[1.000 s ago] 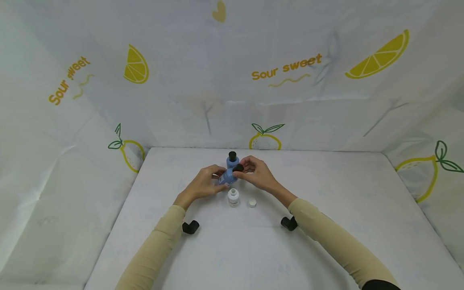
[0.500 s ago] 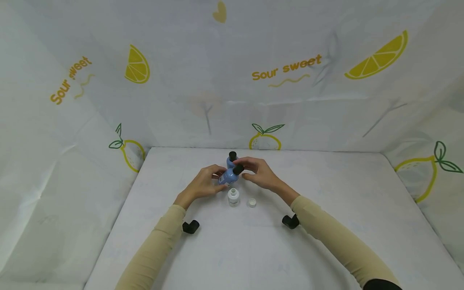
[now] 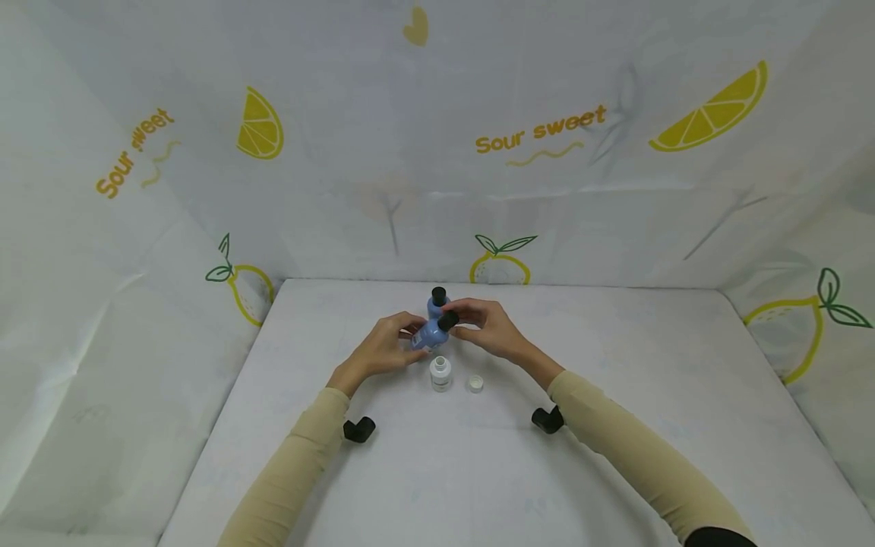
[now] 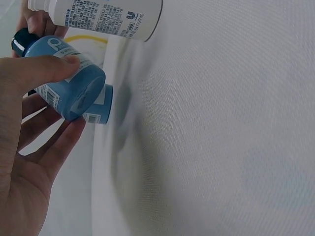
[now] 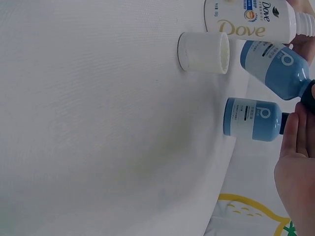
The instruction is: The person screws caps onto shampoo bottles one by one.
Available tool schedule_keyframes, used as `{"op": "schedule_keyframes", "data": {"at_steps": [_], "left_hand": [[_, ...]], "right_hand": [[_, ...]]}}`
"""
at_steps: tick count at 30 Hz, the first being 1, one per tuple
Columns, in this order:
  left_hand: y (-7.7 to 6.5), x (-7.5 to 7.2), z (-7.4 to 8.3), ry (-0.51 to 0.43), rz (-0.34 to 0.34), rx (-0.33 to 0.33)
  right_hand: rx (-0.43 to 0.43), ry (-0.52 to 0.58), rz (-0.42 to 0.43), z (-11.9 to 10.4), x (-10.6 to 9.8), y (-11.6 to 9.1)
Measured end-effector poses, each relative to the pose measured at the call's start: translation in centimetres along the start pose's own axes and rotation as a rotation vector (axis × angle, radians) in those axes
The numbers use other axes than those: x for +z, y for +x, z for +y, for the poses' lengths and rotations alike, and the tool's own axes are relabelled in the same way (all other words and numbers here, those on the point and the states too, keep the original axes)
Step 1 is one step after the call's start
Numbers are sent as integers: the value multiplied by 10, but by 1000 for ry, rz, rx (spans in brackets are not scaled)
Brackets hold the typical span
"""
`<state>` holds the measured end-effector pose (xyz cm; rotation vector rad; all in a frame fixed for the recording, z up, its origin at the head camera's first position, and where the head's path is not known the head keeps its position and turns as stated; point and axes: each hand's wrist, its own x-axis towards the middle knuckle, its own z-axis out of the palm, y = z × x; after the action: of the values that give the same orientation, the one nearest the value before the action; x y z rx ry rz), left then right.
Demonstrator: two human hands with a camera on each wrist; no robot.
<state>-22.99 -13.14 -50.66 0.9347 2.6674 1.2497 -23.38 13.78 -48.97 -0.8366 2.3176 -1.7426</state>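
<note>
In the head view my left hand grips a blue bottle, tilted with its black cap up toward the right. The left wrist view has my thumb across the label of this bottle and fingertips under its base. My right hand holds the black cap between thumb and fingers; part of that grip is cut off in the right wrist view. A second blue bottle with a black cap stands upright just behind. Nearer me is an uncapped white Dove bottle, upright.
A small white cap lies on the table to the right of the white bottle. The white table meets a white backdrop printed with lemons behind it. Black wrist-camera pieces stick out beside the sleeves.
My right hand has shifted its fingers around the black cap, from a thumb across it to fingers over its far side. The left hand and bottle have stayed in place.
</note>
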Motion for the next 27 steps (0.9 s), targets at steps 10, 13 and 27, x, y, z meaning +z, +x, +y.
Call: {"op": "schedule_keyframes", "data": {"at_steps": [10, 13, 27], "left_hand": [[1, 1, -3, 3, -8, -18], [1, 2, -3, 10, -4, -20], [0, 3, -3, 0, -9, -18]], "right_hand": [[107, -41, 91, 1, 6, 2], [137, -56, 116, 1, 8, 3], [184, -104, 158, 2, 12, 3]]}}
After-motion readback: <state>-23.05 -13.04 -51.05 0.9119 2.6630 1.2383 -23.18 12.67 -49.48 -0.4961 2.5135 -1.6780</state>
